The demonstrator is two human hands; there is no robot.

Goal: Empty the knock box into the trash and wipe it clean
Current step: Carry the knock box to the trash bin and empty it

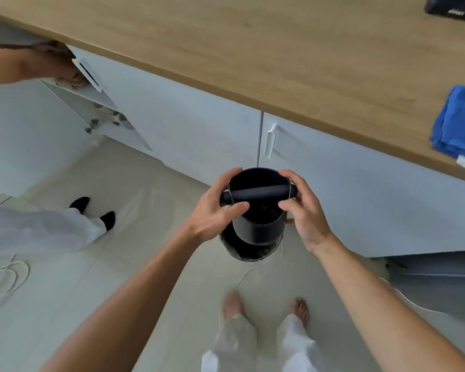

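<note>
I hold a black round knock box (pixel 258 226) upright in front of me, above the floor. Its black knock bar (pixel 261 194) runs across the open top, and dark coffee grounds show inside. My left hand (pixel 220 208) grips its left side and my right hand (pixel 304 208) grips its right side, thumbs over the rim. Right below the box stands a small dark trash bin (pixel 249 251), mostly hidden by the box. A folded blue cloth (pixel 457 122) lies on the wooden counter (pixel 279 49) at the right.
White cabinet doors (pixel 346 189) run under the counter. Another person stands at the left, a hand (pixel 51 63) on an open cabinet door and feet in black socks (pixel 94 210) on the pale tiled floor. White cords (pixel 6 277) lie on the floor. My bare feet show below.
</note>
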